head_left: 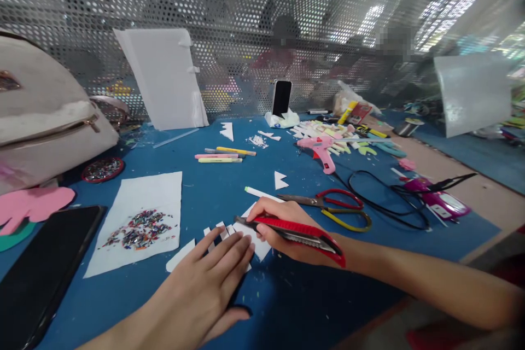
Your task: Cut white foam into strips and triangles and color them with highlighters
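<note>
Gripping a red-bodied, dark-tipped cutter [295, 225], the right hand [287, 209] is over notched white card [260, 247], lower centre; the left hand [215, 273] lies on it, fingers loosely spread. Mid-left, a red-rimmed dish [102, 169] holds glittery bits [103, 167].

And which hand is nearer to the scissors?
Right. The right hand, holding a red cutter, is just on the near side of the scissors. The left hand is farther off to their left, fingers on the white paper.
</note>
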{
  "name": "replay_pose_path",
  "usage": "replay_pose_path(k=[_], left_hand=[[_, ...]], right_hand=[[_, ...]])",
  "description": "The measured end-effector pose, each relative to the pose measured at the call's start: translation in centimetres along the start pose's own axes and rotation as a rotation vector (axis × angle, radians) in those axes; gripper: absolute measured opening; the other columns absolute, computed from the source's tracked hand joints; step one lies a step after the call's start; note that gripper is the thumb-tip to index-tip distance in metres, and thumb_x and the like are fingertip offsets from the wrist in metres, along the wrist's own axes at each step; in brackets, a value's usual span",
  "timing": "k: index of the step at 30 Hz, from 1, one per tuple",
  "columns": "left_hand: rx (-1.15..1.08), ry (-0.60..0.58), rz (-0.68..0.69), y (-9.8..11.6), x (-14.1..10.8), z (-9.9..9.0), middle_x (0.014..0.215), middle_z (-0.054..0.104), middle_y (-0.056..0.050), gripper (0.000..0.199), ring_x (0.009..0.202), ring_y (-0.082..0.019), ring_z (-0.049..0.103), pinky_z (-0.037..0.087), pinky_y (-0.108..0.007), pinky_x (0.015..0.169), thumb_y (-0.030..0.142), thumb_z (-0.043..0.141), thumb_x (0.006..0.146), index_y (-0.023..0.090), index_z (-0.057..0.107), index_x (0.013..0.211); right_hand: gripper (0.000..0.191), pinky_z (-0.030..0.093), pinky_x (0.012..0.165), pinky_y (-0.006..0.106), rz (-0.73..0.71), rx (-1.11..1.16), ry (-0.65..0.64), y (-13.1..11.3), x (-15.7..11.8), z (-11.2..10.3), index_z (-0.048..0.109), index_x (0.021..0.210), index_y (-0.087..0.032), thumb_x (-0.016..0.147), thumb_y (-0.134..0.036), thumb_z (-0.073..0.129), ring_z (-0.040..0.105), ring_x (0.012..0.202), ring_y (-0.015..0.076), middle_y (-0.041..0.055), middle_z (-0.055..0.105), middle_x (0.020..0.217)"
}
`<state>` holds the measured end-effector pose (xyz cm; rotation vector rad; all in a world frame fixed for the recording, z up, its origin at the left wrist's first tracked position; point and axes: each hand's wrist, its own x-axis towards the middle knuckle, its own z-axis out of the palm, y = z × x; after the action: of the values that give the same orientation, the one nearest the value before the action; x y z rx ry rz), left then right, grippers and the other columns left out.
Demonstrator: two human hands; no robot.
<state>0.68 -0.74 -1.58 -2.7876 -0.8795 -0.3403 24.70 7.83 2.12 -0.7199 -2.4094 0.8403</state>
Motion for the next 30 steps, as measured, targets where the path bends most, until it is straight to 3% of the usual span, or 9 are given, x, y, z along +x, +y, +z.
replay_pose_path(k=[9,17,25,30], left_hand=[[0.012,0.049,0.012,-0.3,0.4,-0.7,0.145,0.056,-0.014,0.072,0.134,-0.033,0.049,0.017,-0.047,0.121,0.063,0.040,0.103,0.010,0.044,0.151],[0.013,0.020,-0.017,-0.3,0.3,-0.6,0.144,0.056,-0.015,0.072,0.138,-0.034,0.043,0.009,-0.049,0.122,0.063,0.043,0.102,0.011,0.043,0.152],[-0.087,-0.001,-0.045,-0.4,0.0,-0.4,0.140,0.057,-0.016,0.070,0.133,-0.035,0.049,0.029,-0.052,0.118,0.058,0.046,0.102,0.013,0.037,0.155],[-0.102,-0.028,-0.043,-0.4,0.1,-0.5,0.142,0.055,-0.017,0.071,0.133,-0.036,0.048,0.029,-0.054,0.118,0.058,0.049,0.101,0.012,0.038,0.154]], right_hand=[[0.015,0.041,0.061,0.022,-0.112,-0.090,-0.028,0.4,0.3,-0.4,0.055,0.106,-0.019,0.099,-0.031,0.049,0.059,0.064,0.0117,0.0009,0.067,0.083],[0.020,0.032,0.054,0.023,-0.156,-0.124,-0.040,0.3,1.3,-0.2,0.049,0.089,-0.020,0.098,-0.037,0.047,0.048,0.057,0.0114,-0.0024,0.056,0.070],[0.014,0.031,0.054,0.025,-0.231,-0.200,-0.118,0.4,1.6,-0.4,0.038,0.078,-0.023,0.090,-0.024,0.045,0.041,0.056,0.0119,-0.0040,0.045,0.064],[0.015,0.032,0.055,0.024,-0.185,-0.143,-0.199,0.4,1.0,-0.6,0.039,0.078,-0.022,0.087,-0.020,0.051,0.046,0.059,0.0115,-0.0038,0.049,0.067]])
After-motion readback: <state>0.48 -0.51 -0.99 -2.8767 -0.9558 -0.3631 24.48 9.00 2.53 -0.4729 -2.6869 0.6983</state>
